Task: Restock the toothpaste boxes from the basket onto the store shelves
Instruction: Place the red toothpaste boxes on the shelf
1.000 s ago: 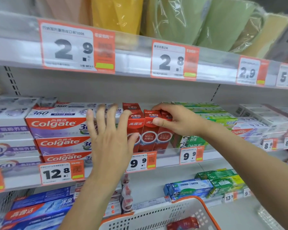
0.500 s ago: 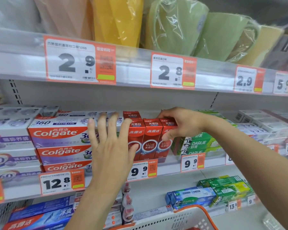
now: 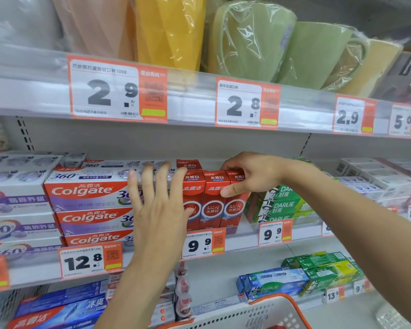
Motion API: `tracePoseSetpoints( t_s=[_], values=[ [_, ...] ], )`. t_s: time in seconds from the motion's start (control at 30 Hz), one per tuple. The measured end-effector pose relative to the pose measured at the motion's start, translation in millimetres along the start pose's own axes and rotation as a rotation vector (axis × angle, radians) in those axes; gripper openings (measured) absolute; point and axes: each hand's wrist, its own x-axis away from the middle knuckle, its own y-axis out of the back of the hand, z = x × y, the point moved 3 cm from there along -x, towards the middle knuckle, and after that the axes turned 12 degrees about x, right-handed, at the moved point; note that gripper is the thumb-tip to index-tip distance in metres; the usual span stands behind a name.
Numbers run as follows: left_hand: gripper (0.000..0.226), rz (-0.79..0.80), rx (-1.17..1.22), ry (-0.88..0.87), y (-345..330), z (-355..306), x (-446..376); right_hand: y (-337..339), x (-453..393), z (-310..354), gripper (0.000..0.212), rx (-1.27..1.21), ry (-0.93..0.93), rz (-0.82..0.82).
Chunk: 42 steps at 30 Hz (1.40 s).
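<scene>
At frame centre, the right hand [image 3: 252, 175] pinches the rightmost red toothpaste box [image 3: 234, 205] upright on the middle shelf [image 3: 247, 238], while the left hand [image 3: 160, 205], fingers spread, rests against the neighbouring red boxes [image 3: 199, 200].

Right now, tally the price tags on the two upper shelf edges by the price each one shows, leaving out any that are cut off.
2.9 tags: 2 (second at)
2.8 tag: 1
12.8 tag: 1
9.9 tags: 2 (second at)
Total: 6 fully readable tags; others at the right edge are partly cut off or hidden and left out.
</scene>
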Motion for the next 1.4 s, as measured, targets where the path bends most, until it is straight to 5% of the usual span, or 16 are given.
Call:
tracePoseSetpoints(
  t_s=[0.13,0.3,0.47,0.57,0.67,0.77,0.93,1.07,1.2,1.4],
  values=[
    [0.097,0.015,0.005,-0.015,0,2,-1,-1,4,2,0.044,0.046,-0.025,-0.014],
    [0.104,0.023,0.038,-0.045,3,4,1,0,31,6,0.087,0.251,0.023,-0.337],
    [0.075,-0.137,0.248,-0.058,11,-2,9,-38,95,13,0.033,0.177,0.178,-0.776],
    [0.050,-0.346,0.428,-0.110,13,-21,23,-95,115,-5,0.011,-0.011,0.119,-0.855],
    [0.027,-0.370,0.604,-0.243,-5,-48,46,-174,114,-43,0.015,-0.260,-0.103,-0.718],
    [0.016,0.018,0.700,-0.247,-56,-68,73,-262,111,-86,0.013,-0.422,-0.348,-0.421],
    [0.030,0.681,0.448,-0.209,-169,-64,151,-379,128,-139,0.006,-0.459,-0.680,-0.110],
    [0.046,0.991,0.276,-0.087,-233,-43,217,-437,148,-166,0.055,-0.426,-0.887,-0.026],
    [0.070,1.114,-0.004,0.021,-276,-34,264,-480,144,-174,0.080,-0.209,-0.703,0.199],
    [0.082,0.964,-0.058,0.066,-297,-36,285,-513,128,-174,0.054,0.011,-0.657,0.254]
  ],
)
